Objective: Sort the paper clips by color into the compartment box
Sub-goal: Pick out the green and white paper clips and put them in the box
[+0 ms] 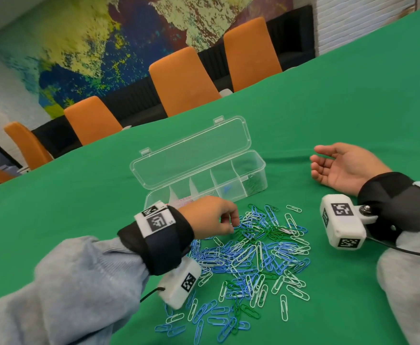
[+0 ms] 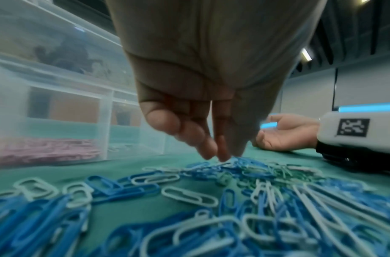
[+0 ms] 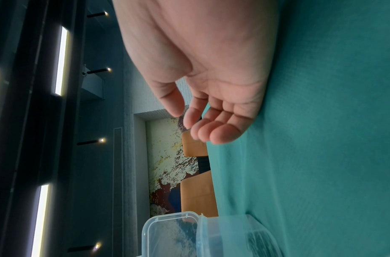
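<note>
The loose heap of blue, white and green plastic-coated paper clips (image 1: 253, 255) spreads across the lower centre of the head view on the green cloth-covered desk (image 1: 353, 95), just below the clear plastic compartment box (image 1: 229, 178), whose hinged lid lies thrown back so all the cells stay reachable. In the box, pink clips (image 2: 44, 149) fill the leftmost cell, green ones (image 1: 252, 184) sit in the rightmost, and a few blue show in the cell beside that. The left hand (image 1: 209, 217) reaches down into the upper edge of the heap with fingertips (image 2: 220, 151) bunched together on the clips, apparently to pick one out; whether a clip is already pinched cannot be told. The right hand (image 1: 346, 168) lies idle at centre right, palm up, fingers loosely curled around nothing, probably kept clear of the pile.
</note>
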Demonstrator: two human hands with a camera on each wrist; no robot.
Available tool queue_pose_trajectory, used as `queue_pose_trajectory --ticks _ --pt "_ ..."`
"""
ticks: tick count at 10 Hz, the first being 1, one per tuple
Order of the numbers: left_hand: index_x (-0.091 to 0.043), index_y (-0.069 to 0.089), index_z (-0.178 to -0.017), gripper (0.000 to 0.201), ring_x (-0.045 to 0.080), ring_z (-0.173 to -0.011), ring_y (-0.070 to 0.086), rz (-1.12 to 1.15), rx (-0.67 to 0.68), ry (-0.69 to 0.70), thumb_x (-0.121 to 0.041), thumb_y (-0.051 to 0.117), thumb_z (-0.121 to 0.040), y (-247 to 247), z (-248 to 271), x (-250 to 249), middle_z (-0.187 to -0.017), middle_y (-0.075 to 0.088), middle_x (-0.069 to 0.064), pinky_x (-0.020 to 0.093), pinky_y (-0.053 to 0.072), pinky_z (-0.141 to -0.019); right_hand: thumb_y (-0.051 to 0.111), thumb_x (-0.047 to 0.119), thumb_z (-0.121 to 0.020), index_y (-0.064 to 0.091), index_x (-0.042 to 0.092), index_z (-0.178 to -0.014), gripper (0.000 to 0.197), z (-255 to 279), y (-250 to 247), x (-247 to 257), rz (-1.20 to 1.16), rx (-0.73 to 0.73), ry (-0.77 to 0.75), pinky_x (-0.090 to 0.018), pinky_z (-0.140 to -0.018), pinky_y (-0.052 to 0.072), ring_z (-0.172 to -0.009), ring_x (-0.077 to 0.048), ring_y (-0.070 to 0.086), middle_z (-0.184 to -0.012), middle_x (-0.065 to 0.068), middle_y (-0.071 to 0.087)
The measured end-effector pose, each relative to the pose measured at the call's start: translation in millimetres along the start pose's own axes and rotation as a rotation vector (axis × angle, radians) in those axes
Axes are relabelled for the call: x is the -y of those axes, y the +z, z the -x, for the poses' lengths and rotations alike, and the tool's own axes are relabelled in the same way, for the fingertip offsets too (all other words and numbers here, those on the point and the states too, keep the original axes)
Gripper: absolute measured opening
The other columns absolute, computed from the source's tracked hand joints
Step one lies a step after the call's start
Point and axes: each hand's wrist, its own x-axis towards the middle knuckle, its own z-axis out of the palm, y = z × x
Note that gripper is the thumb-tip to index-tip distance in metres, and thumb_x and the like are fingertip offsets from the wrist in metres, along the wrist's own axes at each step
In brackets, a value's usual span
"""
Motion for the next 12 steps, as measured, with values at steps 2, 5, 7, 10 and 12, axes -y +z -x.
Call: queue_pose_trajectory --ticks 2,5,7,10,12 --pt "-0.013 0.06 -0.099 0.023 0.014 -0.078 0.052 -0.068 0.061 -0.063 -0.029 0.068 -0.084 8 -16 -11 -0.086 0.059 -0.003 0.024 0.039 -0.07 0.037 0.014 -0.094 0.052 0.015 -0.085 0.018 1 1 1 0.001 0.006 0.004 -0.018 -0.044 0.049 -0.064 -0.016 0.048 -0.075 -0.005 0.05" --pt "-0.013 0.057 -0.1 0.03 0.018 -0.082 0.054 -0.118 0.043 -0.067 -0.033 0.07 -0.082 12 -12 -20 -0.091 0.06 0.0 0.031 0.044 -0.075 0.037 0.014 -0.094 0.052 0.015 -0.086 0.017 0 1 0 0.005 0.004 0.002 -0.018 -0.045 0.049 -0.063 -0.015 0.048 -0.075 -0.005 0.05" --pt "-0.016 0.058 -0.087 0.015 0.016 -0.077 0.052 -0.104 0.086 -0.117 -0.029 0.065 -0.086 13 -11 -22 -0.083 0.059 0.0 0.027 0.04 -0.069 0.038 0.013 -0.094 0.052 0.014 -0.087 0.016 2 1 0 0.0 0.004 -0.005 -0.017 -0.045 0.049 -0.063 -0.015 0.048 -0.075 -0.005 0.051" --pt "-0.015 0.047 -0.074 0.012 0.022 -0.066 0.036 -0.205 0.061 -0.074 -0.012 0.051 -0.085 19 -5 -31 -0.07 0.043 0.005 0.024 0.03 -0.052 0.037 0.013 -0.094 0.053 0.014 -0.087 0.017 3 2 0 0.003 -0.002 -0.006 -0.018 -0.044 0.049 -0.062 -0.016 0.048 -0.074 -0.005 0.051" --pt "-0.017 0.042 -0.066 0.023 0.015 -0.054 0.033 -0.092 0.111 -0.106 -0.012 0.053 -0.085 19 -4 -22 -0.061 0.039 0.0 0.02 0.029 -0.049 0.036 0.013 -0.094 0.052 0.014 -0.087 0.018 2 2 0 -0.005 -0.008 -0.005 -0.018 -0.044 0.048 -0.061 -0.016 0.048 -0.074 -0.005 0.051"
